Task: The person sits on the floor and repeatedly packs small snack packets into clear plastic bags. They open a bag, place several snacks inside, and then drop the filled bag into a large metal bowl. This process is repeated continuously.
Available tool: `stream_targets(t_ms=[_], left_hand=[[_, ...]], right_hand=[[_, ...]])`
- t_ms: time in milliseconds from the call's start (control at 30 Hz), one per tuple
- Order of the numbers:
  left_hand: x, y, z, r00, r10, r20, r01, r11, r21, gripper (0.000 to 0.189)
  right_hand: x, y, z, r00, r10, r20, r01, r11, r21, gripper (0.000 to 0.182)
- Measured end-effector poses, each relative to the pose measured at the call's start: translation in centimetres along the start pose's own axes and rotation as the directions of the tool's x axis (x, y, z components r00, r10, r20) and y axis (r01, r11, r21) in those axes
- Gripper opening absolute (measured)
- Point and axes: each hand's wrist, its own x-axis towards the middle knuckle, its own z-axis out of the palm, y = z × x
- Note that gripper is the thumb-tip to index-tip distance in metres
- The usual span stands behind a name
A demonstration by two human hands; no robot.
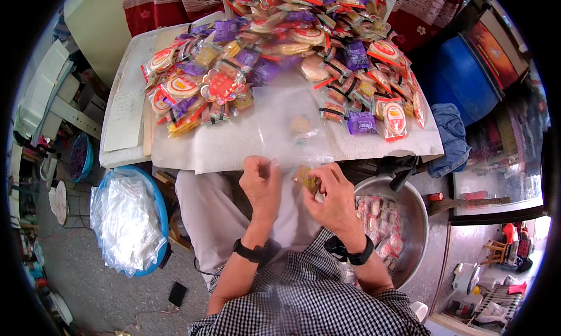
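My left hand (pixel 261 187) pinches the near edge of a clear plastic bag (pixel 276 125) that lies over the front of the table. Between the fingers of my right hand (pixel 331 193) is a small yellowish wrapped snack (pixel 305 178), held at the bag's mouth. Another small yellow packet (pixel 301 124) shows through the film, inside the bag. Beyond the bag a large heap of wrapped snacks spreads across the table, among them purple packets (pixel 362 123), round crackers in red-edged wrappers (pixel 394 118) and a red flower-shaped piece (pixel 222 86).
At my left stands a blue basin (pixel 163 213) piled with clear plastic bags (pixel 127 222). To my right, a metal basin (pixel 421 222) holds filled packs (pixel 379 222). A blue barrel (pixel 460 77) and a denim cloth (pixel 449 138) are by the table's right side. A dark flat object (pixel 177 294) lies on the floor.
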Motion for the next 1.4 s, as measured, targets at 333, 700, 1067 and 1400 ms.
stream_targets(t_ms=[333,700,1067,1400], left_hand=[[-0.3,-0.8,0.2,0.991,0.035,0.131,-0.029,0.998,-0.049,0.011],[1.3,1.4,-1.9,0.945,-0.295,0.14,0.324,0.794,-0.515,0.004],[1.4,0.5,-2.3,0.935,-0.328,0.13,0.335,0.707,-0.622,0.008],[-0.7,-0.7,-0.8,0.994,-0.078,0.078,0.09,0.984,-0.155,0.026]], right_hand=[[1.4,0.3,5.3,0.967,0.228,-0.116,-0.19,0.944,0.269,0.017],[2.2,4.3,0.8,0.961,0.232,-0.151,-0.226,0.973,0.056,0.013],[6.2,4.1,3.9,0.98,-0.156,0.126,0.181,0.957,-0.227,0.035],[3.1,5.8,0.6,0.984,0.015,-0.179,-0.081,0.924,-0.373,0.036]])
